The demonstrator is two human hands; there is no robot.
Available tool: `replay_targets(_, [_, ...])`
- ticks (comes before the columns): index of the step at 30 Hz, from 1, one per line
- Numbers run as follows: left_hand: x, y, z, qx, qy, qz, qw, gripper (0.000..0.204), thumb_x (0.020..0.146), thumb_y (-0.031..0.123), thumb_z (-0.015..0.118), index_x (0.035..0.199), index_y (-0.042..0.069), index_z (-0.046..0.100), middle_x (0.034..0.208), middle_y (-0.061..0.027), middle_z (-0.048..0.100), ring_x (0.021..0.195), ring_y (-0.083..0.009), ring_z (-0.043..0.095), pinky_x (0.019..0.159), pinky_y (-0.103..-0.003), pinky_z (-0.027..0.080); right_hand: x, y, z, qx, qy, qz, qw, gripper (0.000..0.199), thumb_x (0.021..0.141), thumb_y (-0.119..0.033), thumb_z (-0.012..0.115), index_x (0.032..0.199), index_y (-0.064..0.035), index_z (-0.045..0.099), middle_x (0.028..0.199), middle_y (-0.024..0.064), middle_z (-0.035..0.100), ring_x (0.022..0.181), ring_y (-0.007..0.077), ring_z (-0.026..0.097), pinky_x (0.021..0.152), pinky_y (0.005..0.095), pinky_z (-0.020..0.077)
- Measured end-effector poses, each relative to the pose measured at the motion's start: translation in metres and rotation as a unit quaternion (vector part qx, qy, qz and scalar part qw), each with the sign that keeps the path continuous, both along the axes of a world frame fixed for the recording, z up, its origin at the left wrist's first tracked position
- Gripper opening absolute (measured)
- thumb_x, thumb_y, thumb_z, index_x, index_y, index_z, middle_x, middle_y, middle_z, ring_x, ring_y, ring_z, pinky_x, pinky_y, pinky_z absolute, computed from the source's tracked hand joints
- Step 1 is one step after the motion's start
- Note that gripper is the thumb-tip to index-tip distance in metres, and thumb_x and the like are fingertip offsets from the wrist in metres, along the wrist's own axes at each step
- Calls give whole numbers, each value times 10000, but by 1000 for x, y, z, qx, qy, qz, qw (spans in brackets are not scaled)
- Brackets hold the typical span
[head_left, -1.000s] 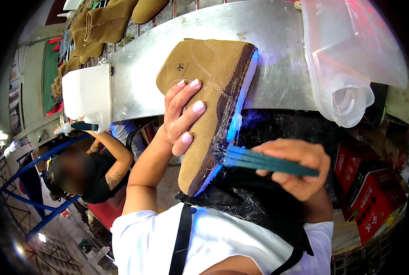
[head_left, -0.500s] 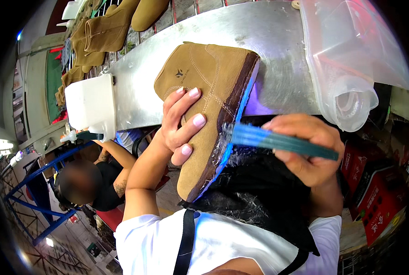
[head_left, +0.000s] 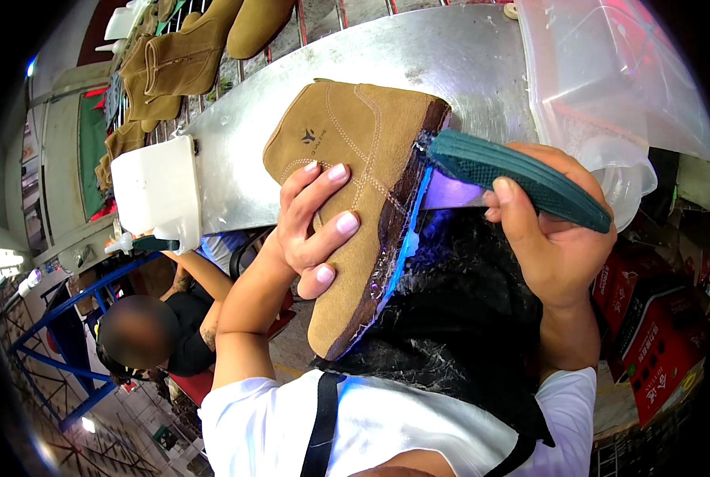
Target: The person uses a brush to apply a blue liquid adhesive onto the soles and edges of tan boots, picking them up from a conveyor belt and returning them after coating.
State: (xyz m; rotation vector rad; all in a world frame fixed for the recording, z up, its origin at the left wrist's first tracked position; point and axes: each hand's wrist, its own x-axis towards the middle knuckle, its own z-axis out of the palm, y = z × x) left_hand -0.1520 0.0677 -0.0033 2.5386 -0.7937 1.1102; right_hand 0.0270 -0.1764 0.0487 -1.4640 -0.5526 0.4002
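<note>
Suede boot (head_left: pixel 380 163) in tan lies on its side across the near edge of the metal worktop (head_left: pixel 482 83), its shaft over the metal and its toe reaching past that edge toward the black apron (head_left: pixel 466 310). Whether it rests on the worktop or is held just above is hard to tell. The left hand (head_left: pixel 311 230) grips it, fingers spread over the upper side (the thumb is out of sight). The right hand (head_left: pixel 562 246) has its fingers closed around a green brush (head_left: pixel 522 175), whose bristles meet the dark brown band (head_left: pixel 393 208) near the heel.

The step in hand looks like brushing that band; the next move calls for bristles kept on it, clear of the tan suede, while the boot is braced.

Its long axis slants from heel, upper right, to toe, lower left, with the sole facing right.
</note>
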Motion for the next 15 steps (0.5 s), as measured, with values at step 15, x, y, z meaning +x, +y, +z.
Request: replay_targets(15, [-1,-10,20,9,63,20,998,712,908,266,678,1460,171,239,1321,-203,501,1134,-466,599,946,-683,436,-7,-21,5,35,-57,147,987,263,879,29,712,1117,110,633,1088,251,697,747,171,699,681,271,578])
